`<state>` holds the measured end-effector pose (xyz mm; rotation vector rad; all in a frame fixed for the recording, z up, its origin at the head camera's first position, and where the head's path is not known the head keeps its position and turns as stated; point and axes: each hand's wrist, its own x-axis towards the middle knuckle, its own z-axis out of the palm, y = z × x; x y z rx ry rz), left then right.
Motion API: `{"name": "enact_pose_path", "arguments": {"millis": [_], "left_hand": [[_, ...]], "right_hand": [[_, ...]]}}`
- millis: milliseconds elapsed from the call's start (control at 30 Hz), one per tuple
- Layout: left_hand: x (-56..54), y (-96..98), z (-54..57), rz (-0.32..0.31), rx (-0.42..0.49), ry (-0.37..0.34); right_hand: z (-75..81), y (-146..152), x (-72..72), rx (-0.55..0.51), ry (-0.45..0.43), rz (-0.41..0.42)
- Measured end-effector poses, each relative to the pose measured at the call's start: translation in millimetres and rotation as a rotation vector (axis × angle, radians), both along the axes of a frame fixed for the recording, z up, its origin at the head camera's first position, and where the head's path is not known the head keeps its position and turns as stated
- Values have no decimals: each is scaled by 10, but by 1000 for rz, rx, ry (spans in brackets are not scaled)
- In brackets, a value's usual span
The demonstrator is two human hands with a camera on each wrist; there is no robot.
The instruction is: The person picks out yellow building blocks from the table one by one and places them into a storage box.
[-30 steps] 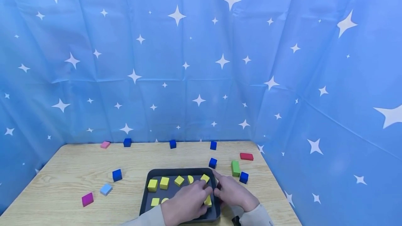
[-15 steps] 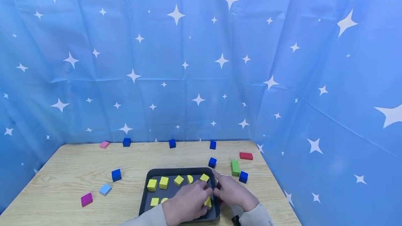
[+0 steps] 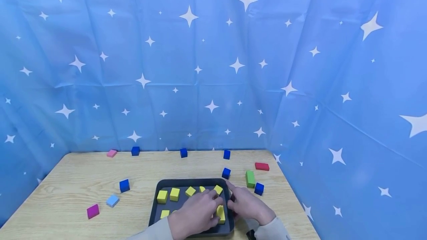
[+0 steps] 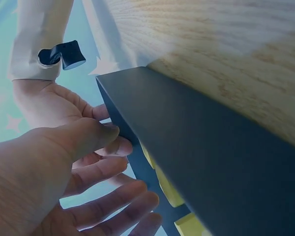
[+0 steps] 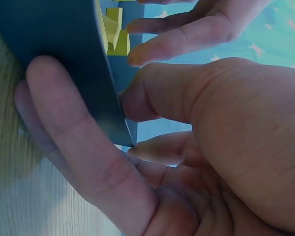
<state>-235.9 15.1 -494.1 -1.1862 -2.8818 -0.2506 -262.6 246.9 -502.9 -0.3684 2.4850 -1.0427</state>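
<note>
A dark baking tray (image 3: 154, 210) holds several yellow blocks, among them cubes (image 3: 175, 194) and a half-round piece (image 3: 202, 189) partly covered by my left hand (image 3: 197, 212). That hand reaches over the tray, its fingers loosely bent and apart in the left wrist view, with nothing seen between them. Beside its fingertips stand a yellow block (image 3: 220, 214) and a yellow cube (image 3: 218, 189). My right hand (image 3: 248, 203) grips the tray's right wall. In the right wrist view, its thumb (image 5: 142, 98) lies at the rim and its fingers (image 5: 64, 103) press the outer side.
Blue cubes (image 3: 124, 186) are spread about the wooden table (image 3: 66, 184). A green block (image 3: 250, 179) and a red block (image 3: 262, 166) lie right of the tray. On the left are a light blue block (image 3: 112, 200), a magenta block (image 3: 93, 211) and a pink block (image 3: 111, 153).
My left hand has shifted slightly left, showing more of the yellow block at the tray's right side and covering more of the half-round piece. The right hand keeps its hold.
</note>
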Motion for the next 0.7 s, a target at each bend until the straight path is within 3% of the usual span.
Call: {"name": "enact_pose_path", "arguments": {"millis": [167, 433, 700], "left_hand": [[16, -79, 17, 26, 22, 6], [28, -263, 40, 65, 87, -50], [28, -576, 63, 94, 139, -20]], "right_hand": [[7, -10, 21, -3, 0, -2], [-17, -8, 26, 3, -3, -2], [-50, -22, 12, 7, -4, -41]]}}
